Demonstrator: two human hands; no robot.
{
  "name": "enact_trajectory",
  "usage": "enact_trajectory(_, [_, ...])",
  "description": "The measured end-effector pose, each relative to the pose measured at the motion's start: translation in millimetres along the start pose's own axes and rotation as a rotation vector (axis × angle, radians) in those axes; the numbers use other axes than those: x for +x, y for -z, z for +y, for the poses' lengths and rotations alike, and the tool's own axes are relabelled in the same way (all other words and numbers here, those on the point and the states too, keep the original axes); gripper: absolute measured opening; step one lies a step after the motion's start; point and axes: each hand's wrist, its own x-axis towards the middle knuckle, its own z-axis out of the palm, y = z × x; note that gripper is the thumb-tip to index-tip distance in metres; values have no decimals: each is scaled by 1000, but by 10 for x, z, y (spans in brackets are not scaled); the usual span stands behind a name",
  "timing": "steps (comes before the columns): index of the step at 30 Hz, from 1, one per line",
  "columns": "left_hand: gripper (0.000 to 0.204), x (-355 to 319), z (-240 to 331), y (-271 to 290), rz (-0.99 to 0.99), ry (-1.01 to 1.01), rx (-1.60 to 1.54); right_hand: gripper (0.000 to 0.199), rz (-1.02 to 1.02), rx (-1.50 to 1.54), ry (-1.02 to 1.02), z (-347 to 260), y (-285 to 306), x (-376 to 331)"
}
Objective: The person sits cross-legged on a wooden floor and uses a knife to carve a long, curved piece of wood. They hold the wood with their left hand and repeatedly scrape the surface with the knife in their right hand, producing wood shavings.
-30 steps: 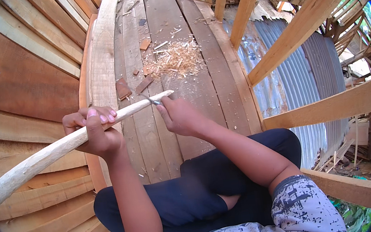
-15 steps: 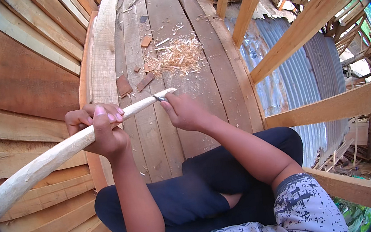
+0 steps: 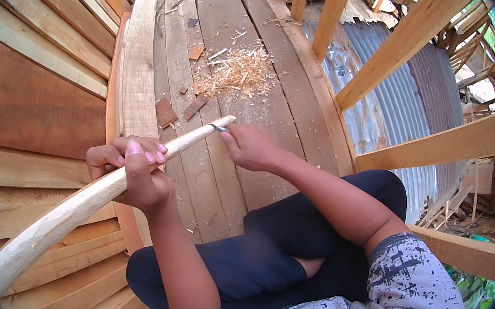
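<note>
A long pale peeled wooden pole [image 3: 64,223] slants from the lower left up to its tapered tip in front of me. My left hand [image 3: 135,168] is wrapped round it, with the thumb up along the near side. Close to the tip, my right hand [image 3: 251,146] is closed on a small knife [image 3: 219,127]. Its dark metal blade lies against the pole, while the handle is hidden inside my fist.
Wood shavings [image 3: 237,74] and several brown wood scraps [image 3: 195,107] lie on the plank floor [image 3: 263,180]. A board wall [image 3: 30,94] rises on the left. On the right, a timber railing [image 3: 437,138] stands before corrugated metal sheets [image 3: 386,75]. My crossed legs are below my hands.
My right hand and the knife have shifted slightly right, toward the pole's tip. My left hand stays in place around the pole.
</note>
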Motion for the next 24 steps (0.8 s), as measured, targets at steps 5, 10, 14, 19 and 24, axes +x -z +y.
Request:
enact_trajectory(5, [26,-23,-18,-159,116,4,46,40,53,13,-132,431,-174,141])
enact_trajectory(10, [27,-17,-64,-140,84,-80,89,42,42,103,107,-375,52,-120])
enact_trajectory(14, [60,-10,-106,-106,-152,-70,25,41,-2,111,-178,413,-59,138])
enact_trajectory(19, [66,53,-65,158,-365,41,48,41,63,98,15,-182,49,-7])
enact_trajectory(24, [57,121,-75,198,-344,76,70,40,37,101,-80,199,-15,88])
